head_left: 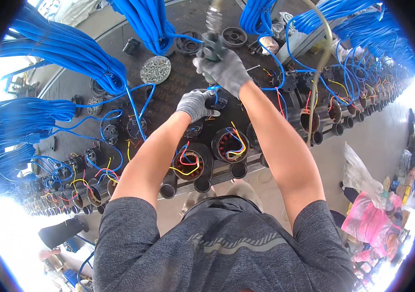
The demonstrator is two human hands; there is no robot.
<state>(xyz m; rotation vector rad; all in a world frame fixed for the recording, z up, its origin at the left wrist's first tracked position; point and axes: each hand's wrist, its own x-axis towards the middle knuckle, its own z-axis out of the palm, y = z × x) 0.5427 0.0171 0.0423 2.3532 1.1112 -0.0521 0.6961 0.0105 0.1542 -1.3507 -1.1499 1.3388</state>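
My right hand (231, 73), in a grey glove, is wrapped round the grip of an upright power screwdriver (212, 47), whose hose coupling rises toward the top edge. The tool's tip points down at a small dark round part (221, 102) with a blue cable. Around that part's near left side my gloved left hand (195, 104) is closed, thumb stretched to the right. Closer to my body stand two motor housings, one with copper-red windings (229, 146) and the other (188, 168) beside it, with red, yellow and blue wires sticking out. The tip's exact contact point is too small to tell.
A round dish of screws (156, 69) lies on the dark bench (134, 95). Thick blue cable coils (71, 48) hang at left and above. A pale hose (325, 44) dangles right of my arm. Rows of motor housings (310, 118) line the bench's front edge.
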